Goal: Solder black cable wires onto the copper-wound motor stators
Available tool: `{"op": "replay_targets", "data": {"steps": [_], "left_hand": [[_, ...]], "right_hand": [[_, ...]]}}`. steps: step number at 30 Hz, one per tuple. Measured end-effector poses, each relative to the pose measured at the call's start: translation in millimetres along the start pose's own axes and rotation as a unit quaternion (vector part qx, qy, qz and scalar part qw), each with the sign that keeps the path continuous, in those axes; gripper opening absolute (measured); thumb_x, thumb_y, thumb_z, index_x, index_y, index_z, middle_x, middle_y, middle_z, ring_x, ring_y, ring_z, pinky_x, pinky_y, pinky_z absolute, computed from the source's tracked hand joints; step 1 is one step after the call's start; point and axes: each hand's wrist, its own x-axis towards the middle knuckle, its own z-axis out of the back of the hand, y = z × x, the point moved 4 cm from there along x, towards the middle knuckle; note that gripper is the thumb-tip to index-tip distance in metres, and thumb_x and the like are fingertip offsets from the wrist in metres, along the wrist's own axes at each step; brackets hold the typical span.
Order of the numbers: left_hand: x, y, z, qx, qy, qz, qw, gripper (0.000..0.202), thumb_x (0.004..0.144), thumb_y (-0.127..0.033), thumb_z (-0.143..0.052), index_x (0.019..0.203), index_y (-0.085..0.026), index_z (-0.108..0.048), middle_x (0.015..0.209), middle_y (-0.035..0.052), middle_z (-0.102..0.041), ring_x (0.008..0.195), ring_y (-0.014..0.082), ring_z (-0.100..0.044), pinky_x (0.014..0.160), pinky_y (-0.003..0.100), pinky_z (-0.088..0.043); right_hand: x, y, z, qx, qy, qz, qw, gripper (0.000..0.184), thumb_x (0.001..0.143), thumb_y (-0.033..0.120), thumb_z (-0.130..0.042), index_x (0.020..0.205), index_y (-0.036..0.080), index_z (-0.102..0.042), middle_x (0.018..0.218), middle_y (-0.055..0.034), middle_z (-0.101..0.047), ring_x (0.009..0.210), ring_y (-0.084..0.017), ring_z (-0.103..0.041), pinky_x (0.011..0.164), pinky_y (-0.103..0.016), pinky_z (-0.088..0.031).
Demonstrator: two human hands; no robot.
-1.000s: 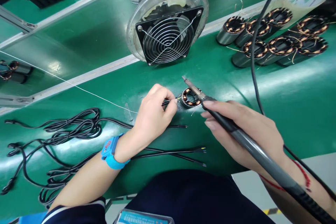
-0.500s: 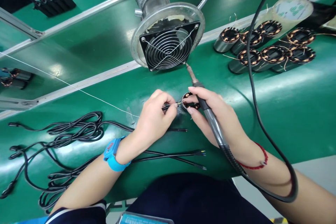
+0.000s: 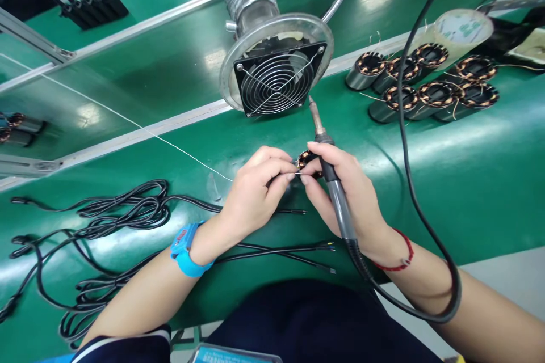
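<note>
My right hand (image 3: pixel 351 190) is wrapped round a soldering iron (image 3: pixel 340 198), whose metal tip points up and away, just off the fan's lower right corner. Its thumb and a finger also come together at a thin wire beside a small wound stator (image 3: pixel 305 160), partly hidden behind the fingers. My left hand (image 3: pixel 259 187) is closed, its fingertips nearly touching the right ones at the same wire. A black cable shows only as a dark sliver inside the left fingers. A thin white strand (image 3: pixel 187 154), resembling solder wire, runs from the upper left into that hand.
A round fume extractor fan (image 3: pixel 276 88) hangs ahead on a foil duct. Several wound stators (image 3: pixel 436 93) stand at the back right beside a tape roll (image 3: pixel 464 27). Coiled black cables (image 3: pixel 128 204) lie at left. The iron's cord (image 3: pixel 406 142) loops over the right side.
My left fingers have moved slightly right, covering the cable end, and meet the right fingertips at a thin wire. The iron has turned more upright; its tip stands farther from the fan.
</note>
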Motion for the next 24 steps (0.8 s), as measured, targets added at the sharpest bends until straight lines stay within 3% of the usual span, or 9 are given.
{"op": "replay_targets", "data": {"steps": [7,14,24], "left_hand": [[-2.4,-0.7,-4.0,0.071,0.015,-0.053,0.996,0.012,0.088,-0.007,-0.056,0.089,-0.018,-0.061,0.089,0.0029,-0.063,0.086,0.0127,-0.06,0.075,0.025,-0.051],[0.8,0.4,-1.6,0.091,0.043,0.005,0.995,0.015,0.081,-0.004,-0.05,0.079,-0.02,-0.05,0.083,0.0019,-0.057,0.078,0.0137,-0.054,0.069,0.027,-0.046],[2.5,1.6,-0.6,0.043,0.055,0.036,0.997,0.016,0.081,-0.003,-0.055,0.076,-0.018,-0.055,0.082,0.0015,-0.059,0.078,0.0128,-0.056,0.07,0.026,-0.046]], "right_hand": [[2.0,-3.4,-3.2,0.03,0.007,0.003,1.0,0.043,0.09,0.015,-0.053,0.13,0.029,-0.046,0.086,0.0008,-0.065,0.085,-0.02,-0.063,0.077,-0.037,-0.048],[1.9,-4.8,-5.6,0.011,0.023,0.006,1.0,0.043,0.09,0.015,-0.052,0.131,0.028,-0.045,0.085,0.0002,-0.066,0.087,-0.021,-0.064,0.078,-0.038,-0.048],[3.5,-4.0,-1.7,0.009,0.02,0.026,0.999,0.044,0.089,0.013,-0.054,0.13,0.027,-0.045,0.086,0.0006,-0.069,0.086,-0.02,-0.065,0.076,-0.037,-0.048]]}}
